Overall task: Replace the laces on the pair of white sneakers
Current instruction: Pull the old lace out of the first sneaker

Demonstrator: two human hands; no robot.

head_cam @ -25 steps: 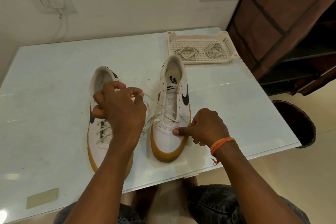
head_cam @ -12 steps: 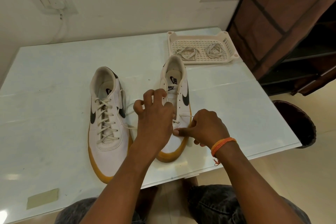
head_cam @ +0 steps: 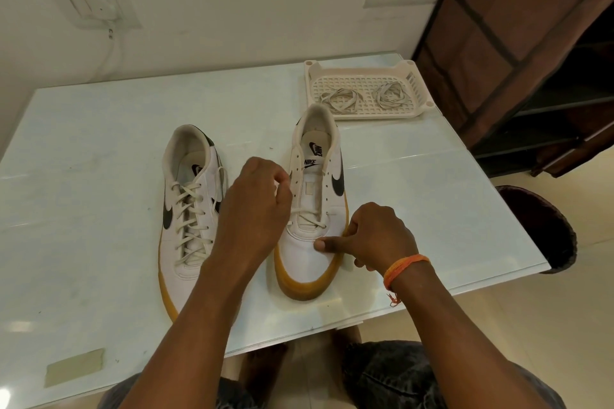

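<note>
Nearest, right hand point(head_cam: 378, 236) gripping the toe side of the right sneaker point(head_cam: 314, 209), thumb pressed on its white toe; left hand point(head_cam: 257, 202) just beside, fingers curled, pinching the lace point(head_cam: 307, 217) threaded only through the lowest eyelets. Left sneaker point(head_cam: 189, 209) alongside on the worktop point(head_cam: 99, 149), fully laced. Farther back, tray point(head_cam: 362, 70) holding 2 loose laces point(head_cam: 340, 100).

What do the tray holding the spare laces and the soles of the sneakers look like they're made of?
The tray looks like moulded cream plastic: a rigid perforated grid floor and slotted walls with a dull sheen. The sneaker soles look like tan gum rubber, smooth and slightly glossy, under a white upper that looks like smooth leather or a synthetic; which one cannot be told.
</note>
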